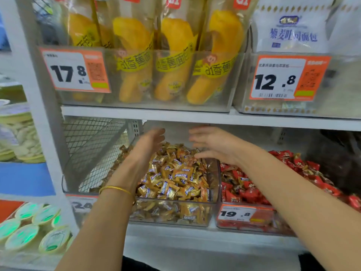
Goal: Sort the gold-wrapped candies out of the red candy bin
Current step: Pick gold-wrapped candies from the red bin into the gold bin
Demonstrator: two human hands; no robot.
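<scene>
A clear bin (214,204) on the lower shelf is heaped with gold-wrapped candies (175,175). Right of it stands the red candy bin (246,223), holding red-wrapped candies (252,194) with a few gold-wrapped pieces (242,180) mixed in near its left side. My left hand (148,145) hovers over the left of the gold heap, fingers straight, palm facing right. My right hand (213,142) hovers over the back right of that heap, fingers spread, palm facing left. Neither hand holds anything. A gold bangle sits on my left wrist.
A wire mesh divider (93,151) stands left of the gold bin. The shelf above (195,116) hangs low over both hands and carries clear bins of banana bread packs (172,61) and white bread bags (293,30). Round tubs (29,233) fill the neighbouring rack at lower left.
</scene>
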